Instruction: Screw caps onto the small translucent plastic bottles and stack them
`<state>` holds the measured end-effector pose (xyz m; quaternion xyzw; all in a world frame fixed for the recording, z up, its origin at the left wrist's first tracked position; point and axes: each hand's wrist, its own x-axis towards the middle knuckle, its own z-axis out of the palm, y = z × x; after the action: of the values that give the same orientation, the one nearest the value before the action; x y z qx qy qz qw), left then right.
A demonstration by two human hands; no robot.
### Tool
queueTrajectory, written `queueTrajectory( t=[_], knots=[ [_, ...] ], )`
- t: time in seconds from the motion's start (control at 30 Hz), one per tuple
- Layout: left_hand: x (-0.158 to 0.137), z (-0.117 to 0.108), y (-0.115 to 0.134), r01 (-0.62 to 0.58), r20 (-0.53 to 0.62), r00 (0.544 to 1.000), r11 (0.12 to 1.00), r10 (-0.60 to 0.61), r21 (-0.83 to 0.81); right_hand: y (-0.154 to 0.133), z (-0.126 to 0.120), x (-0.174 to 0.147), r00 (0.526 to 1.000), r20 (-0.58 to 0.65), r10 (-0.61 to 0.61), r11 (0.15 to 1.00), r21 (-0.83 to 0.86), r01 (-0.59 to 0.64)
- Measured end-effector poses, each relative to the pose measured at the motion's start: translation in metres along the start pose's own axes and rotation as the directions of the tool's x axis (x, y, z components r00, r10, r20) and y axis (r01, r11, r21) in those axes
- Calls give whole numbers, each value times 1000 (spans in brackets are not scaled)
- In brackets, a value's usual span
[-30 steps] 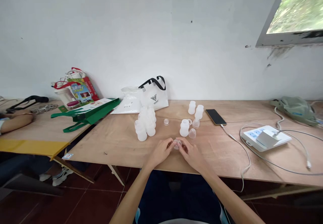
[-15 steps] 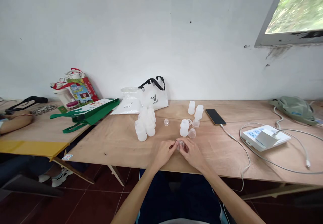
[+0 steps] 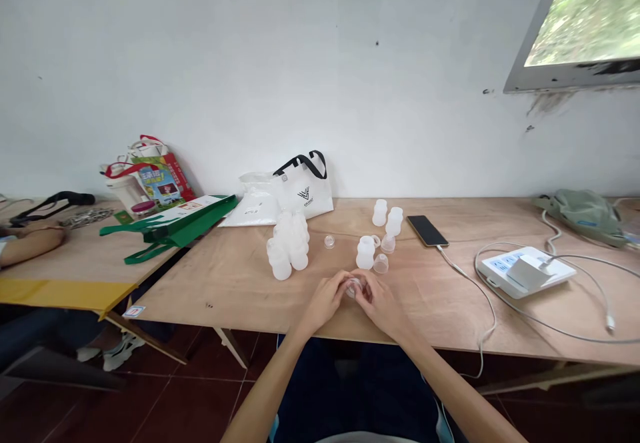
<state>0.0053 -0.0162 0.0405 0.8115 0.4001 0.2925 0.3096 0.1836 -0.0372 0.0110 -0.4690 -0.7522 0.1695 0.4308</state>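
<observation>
Close to the table's front edge, my left hand (image 3: 326, 302) and my right hand (image 3: 380, 302) meet with fingers closed round a small round clear-whitish plastic piece (image 3: 353, 288). Fingers cover much of it, so its exact kind is unclear. Just beyond my right hand stand a frosted white bottle (image 3: 365, 254), a white ring (image 3: 376, 241) and two clear domed caps (image 3: 381, 264). Two more frosted bottles (image 3: 395, 221) are farther back. A small clear round part (image 3: 329, 242) lies ahead of my hands. Several frosted bottles (image 3: 289, 246) stand clustered to the left.
A phone (image 3: 427, 230) on a cable and a white power strip (image 3: 525, 271) lie to the right, near a green cloth bag (image 3: 583, 216). White bags (image 3: 305, 193) and a green bag (image 3: 185, 226) sit behind left. Another person's arm (image 3: 35, 240) rests far left.
My fingers have shifted around the small round piece, which has turned and moved slightly left. The bottles and caps on the table have not moved.
</observation>
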Motion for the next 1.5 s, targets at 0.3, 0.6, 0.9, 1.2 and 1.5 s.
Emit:
queueTrajectory(
  t=[0.3, 0.6, 0.9, 1.2, 1.5],
  knots=[
    [1, 13, 2, 24, -84, 996, 1000, -23, 7, 1, 2, 0, 998, -56, -19, 1000, -1, 19],
    [0, 9, 6, 30, -19, 999, 995, -32, -99, 0, 1, 0, 997, -77, -24, 999, 21, 26],
    [2, 4, -1, 60, -47, 996, 977, -71, -205, -3, -1, -1, 999, -52, -12, 1000, 25, 14],
    [5, 9, -13, 92, -99, 988, 965, -119, -244, -3, -1, -2, 995, -12, -104, 995, -12, 104],
    [3, 6, -2, 81, -23, 995, 944, -93, -319, -5, -1, 0, 998, -61, 10, 1000, 19, -9]
  ],
)
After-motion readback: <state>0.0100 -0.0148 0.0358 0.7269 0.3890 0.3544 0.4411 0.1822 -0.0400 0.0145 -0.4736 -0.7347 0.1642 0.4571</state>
